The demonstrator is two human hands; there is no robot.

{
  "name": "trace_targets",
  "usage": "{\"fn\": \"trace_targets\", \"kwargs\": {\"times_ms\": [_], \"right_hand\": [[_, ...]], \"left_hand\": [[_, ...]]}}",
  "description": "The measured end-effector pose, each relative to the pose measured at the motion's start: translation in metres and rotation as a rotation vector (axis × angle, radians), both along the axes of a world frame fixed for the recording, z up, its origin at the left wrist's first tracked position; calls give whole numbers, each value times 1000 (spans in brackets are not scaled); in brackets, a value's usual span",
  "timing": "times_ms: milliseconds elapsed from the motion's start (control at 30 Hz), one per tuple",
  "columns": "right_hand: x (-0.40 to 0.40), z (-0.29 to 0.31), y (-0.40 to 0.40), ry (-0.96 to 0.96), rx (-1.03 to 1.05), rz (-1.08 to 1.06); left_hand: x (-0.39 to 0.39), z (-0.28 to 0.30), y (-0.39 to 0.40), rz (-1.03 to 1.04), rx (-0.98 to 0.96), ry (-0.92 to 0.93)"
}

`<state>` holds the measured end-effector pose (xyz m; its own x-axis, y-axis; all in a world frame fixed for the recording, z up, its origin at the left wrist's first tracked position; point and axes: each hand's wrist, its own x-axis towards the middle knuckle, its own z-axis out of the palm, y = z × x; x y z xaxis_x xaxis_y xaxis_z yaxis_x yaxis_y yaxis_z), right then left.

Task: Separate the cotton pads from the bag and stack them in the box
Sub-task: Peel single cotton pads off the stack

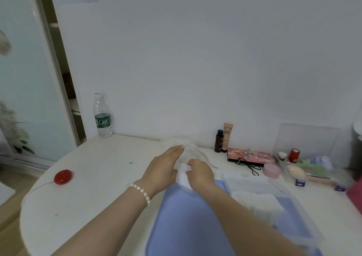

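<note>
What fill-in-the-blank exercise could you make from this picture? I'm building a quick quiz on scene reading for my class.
1. The left hand wears a bracelet of ____ on its wrist.
2. The right hand pinches white cotton pads at the clear ____.
3. The water bottle with the ____ label stands by the wall.
4. Pads already stacked lie in the clear ____ right of the blue mat.

Missing words: pearls; bag; green; box

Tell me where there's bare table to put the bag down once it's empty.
Bare table lies between the water bottle, the red button and the left hand. The right, around the clear box and makeup palette, is crowded.
</note>
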<state>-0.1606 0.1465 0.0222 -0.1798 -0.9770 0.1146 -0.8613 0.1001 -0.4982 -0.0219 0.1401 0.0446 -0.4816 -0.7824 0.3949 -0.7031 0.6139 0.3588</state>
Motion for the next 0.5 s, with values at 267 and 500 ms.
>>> {"fn": "trace_targets", "kwargs": {"times_ms": [267,500], "right_hand": [[10,13,32,-554,-171,45],[-37,44,75,-1153,-101,91]], "left_hand": [[18,-5,0,44,5,33],[-13,28,32,48,61,819]]}}
